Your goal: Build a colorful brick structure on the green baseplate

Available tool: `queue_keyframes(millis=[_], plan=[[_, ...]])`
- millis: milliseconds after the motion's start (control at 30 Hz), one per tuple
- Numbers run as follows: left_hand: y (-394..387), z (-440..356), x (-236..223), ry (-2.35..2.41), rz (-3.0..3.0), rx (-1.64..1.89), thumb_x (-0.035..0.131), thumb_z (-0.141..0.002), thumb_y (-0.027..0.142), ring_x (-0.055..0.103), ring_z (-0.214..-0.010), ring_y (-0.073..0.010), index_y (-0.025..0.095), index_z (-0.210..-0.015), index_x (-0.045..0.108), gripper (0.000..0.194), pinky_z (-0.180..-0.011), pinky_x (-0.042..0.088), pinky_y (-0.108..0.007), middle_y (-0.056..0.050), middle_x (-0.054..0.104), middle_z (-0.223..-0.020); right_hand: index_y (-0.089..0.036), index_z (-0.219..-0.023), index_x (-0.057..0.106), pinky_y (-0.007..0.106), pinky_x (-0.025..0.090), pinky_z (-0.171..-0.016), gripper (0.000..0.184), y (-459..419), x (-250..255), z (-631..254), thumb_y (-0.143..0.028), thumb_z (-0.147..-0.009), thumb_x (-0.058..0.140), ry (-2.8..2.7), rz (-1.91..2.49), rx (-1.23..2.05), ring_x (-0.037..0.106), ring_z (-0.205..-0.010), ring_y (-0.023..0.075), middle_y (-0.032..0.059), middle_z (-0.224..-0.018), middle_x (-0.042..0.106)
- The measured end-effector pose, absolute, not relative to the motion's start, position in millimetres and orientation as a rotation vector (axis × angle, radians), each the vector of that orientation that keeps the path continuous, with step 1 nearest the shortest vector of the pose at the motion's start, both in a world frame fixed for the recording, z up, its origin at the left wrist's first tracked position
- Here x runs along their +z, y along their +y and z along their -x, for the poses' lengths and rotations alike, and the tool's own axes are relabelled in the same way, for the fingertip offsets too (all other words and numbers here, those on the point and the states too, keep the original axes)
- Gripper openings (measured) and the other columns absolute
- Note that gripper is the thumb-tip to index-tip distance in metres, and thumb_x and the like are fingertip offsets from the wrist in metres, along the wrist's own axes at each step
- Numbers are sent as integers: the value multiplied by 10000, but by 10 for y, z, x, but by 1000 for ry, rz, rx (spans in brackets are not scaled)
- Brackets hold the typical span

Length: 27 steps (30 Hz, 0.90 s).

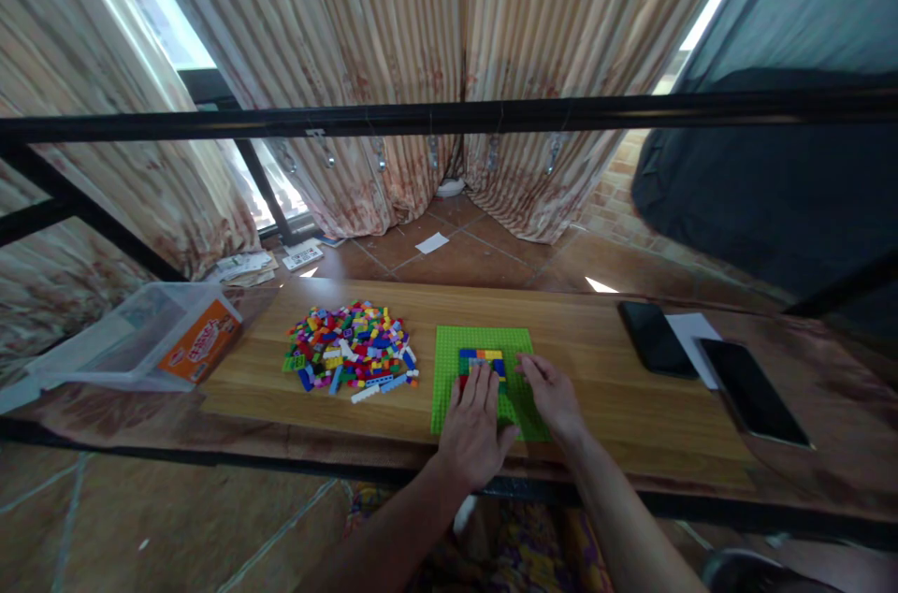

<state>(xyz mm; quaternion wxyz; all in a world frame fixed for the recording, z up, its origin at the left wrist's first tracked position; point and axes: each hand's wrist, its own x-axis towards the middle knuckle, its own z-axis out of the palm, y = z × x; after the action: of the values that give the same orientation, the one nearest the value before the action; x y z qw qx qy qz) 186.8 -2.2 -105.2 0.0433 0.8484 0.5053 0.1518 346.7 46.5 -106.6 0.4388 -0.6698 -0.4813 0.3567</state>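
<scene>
A small patch of coloured bricks [494,354] is in place near the middle of the green baseplate [446,350] on the wooden worktop [624,429], with rows of blue, orange and yellow visible at its far edge. The left hand [477,429] lies over it, fingers straight and side by side, gripping nothing visible and hiding much of the patch. The right hand [554,397] is curled above the plate's right side — whether its fingertips pinch a brick, I cannot tell. Building looks only part done: green studs show all round the patch, and a large heap of loose bricks [351,340] sits unused to the left.
</scene>
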Motion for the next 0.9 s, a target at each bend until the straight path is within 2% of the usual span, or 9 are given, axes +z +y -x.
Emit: queue_keyframes(millis=[267,500,600,700,800,900], plan=[[-35,-1856,-1133,1549,-2617,480,403,-914,515,133,-1473,-301,77,-1489,243,740,-1157,216,-555,-163,208,-1579,-159,-1001,730,374,491,-851,575,446,-1090,-3460,-625,-775,479,-1232,1664,856,667,-936,276,111,-953,744],[-462,-1674,-1164,1501,-2636,568,448,-922,411,200,-1458,-292,104,-1462,323,634,-1165,184,-566,-139,265,-1565,-165,-996,728,376,485,-868,528,431,-1148,-3545,-589,-773,506,-1260,1648,848,670,-954,273,108,-930,749],[-744,-1423,-1185,1468,-2646,562,510,-885,340,286,-1426,-293,141,-1439,377,604,-1150,233,-562,-129,361,-1524,-162,-1000,726,383,481,-884,516,419,-1185,-3560,-574,-770,520,-1260,1636,844,667,-971,272,108,-944,747],[-938,-1121,-1201,1581,-2620,635,484,-879,243,381,-1376,-283,174,-1378,467,503,-1120,305,-554,-132,459,-1460,-169,-1007,722,400,469,-914,487,401,-1211,-3561,-550,-770,532,-1256,1633,830,660,-996,271,100,-979,744],[-1019,-832,-1208,1751,-2567,687,450,-868,147,446,-1327,-271,188,-1323,518,462,-1094,360,-542,-134,513,-1411,-189,-980,728,410,466,-927,432,386,-1216,-3562,-517,-757,556,-1249,1645,815,656,-1004,270,88,-1012,740],[-1013,-579,-1197,1927,-2455,778,451,-870,129,470,-1302,-264,204,-1313,515,453,-1081,391,-527,-123,523,-1397,-200,-960,735,412,481,-909,399,377,-1205,-3572,-493,-738,578,-1263,1654,792,661,-986,272,81,-1013,741]])
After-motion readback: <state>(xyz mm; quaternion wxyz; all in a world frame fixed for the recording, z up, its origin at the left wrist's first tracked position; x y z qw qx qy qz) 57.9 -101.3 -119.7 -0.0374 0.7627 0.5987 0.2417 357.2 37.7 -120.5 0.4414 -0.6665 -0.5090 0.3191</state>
